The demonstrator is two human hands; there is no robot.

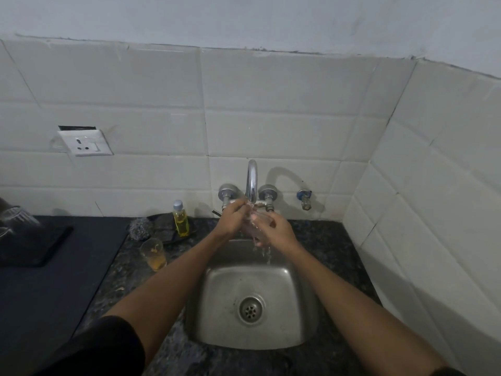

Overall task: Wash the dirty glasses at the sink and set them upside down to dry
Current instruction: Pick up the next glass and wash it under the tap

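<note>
Both hands under tap, over sink: left hand and right hand wrapped round clear glass. Wet grip: risk of slipping, cracking against steel. Dirty glass waiting on bench, near elbow: knock risk.

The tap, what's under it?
Under the tap, both hands, left and right, hold a clear glass in running water over the sink. The hands cover most of the glass.
</note>
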